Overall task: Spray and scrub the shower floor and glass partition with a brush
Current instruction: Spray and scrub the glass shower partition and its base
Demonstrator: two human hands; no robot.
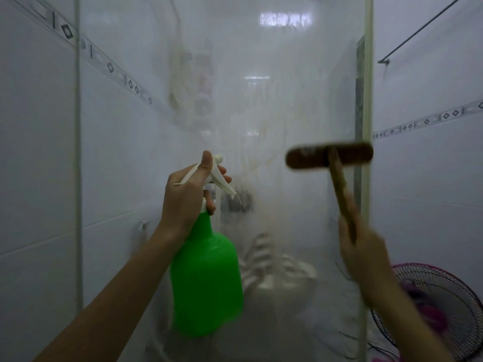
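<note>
Between hands (pixel 187 197) (pixel 366 253), fogged glass partition (pixel 274 100)

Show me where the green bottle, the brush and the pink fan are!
green bottle (pixel 206 280), head view, middle of its green body.
brush (pixel 308 159), head view, brown head left of the handle.
pink fan (pixel 444 309), head view, on its wire grille.
</note>
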